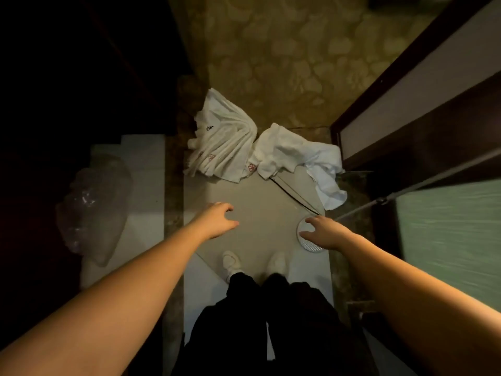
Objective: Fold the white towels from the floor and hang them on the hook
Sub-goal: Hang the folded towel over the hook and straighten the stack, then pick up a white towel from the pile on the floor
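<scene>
On the floor [244, 207] ahead of your feet lie two crumpled white towels [225, 142], touching, the right one against the door frame [336, 142]. Bare tile separates them from your left hand [219, 221] and right hand [322, 230]; each grip is loose, holding nothing.

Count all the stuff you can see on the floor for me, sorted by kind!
White towels: 2, a striped towel and a crumpled towel
Shoes: 2, left shoe and right shoe
Round floor drain: 1
Clear plastic bag: 1
Total: 6
</scene>
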`<action>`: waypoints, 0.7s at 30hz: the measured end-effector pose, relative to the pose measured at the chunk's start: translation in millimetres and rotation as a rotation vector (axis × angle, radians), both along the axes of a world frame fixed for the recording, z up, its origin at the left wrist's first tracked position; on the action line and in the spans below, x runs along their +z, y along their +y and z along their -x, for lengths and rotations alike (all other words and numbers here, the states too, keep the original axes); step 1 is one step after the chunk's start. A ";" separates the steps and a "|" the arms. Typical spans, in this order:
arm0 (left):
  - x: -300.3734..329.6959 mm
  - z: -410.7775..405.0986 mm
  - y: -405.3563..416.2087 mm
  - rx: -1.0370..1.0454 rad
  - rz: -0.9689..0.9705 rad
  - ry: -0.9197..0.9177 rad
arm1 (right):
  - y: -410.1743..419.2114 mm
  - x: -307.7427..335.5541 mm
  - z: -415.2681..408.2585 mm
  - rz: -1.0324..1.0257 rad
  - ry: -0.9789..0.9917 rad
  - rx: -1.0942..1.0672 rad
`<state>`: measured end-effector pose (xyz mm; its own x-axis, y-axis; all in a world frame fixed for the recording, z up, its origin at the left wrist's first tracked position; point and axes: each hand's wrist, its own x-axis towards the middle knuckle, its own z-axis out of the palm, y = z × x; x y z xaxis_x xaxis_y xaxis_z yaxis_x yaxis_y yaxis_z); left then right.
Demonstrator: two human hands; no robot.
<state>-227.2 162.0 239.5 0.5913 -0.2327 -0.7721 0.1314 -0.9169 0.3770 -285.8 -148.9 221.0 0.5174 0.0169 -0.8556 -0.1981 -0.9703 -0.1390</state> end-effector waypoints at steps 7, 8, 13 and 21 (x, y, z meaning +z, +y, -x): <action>-98.4 -108.8 -67.2 -0.263 0.006 0.030 | -49.3 -102.4 -69.0 -0.062 0.104 -0.335; -115.6 -124.4 -79.1 -0.270 0.007 0.029 | -58.8 -121.4 -80.8 -0.061 0.102 -0.371; -213.1 -192.7 -146.2 -0.240 0.051 0.041 | -105.4 -224.4 -142.6 -0.100 0.117 -0.578; -372.5 -280.8 -252.8 -0.251 0.111 -0.013 | -160.9 -376.8 -257.9 -0.209 -0.034 -1.035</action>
<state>53.6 -90.8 -133.0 0.5141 -0.4557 -0.7267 -0.1003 -0.8733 0.4767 -27.9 -309.7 -155.8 0.3875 -0.3013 -0.8713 -0.9082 -0.2868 -0.3047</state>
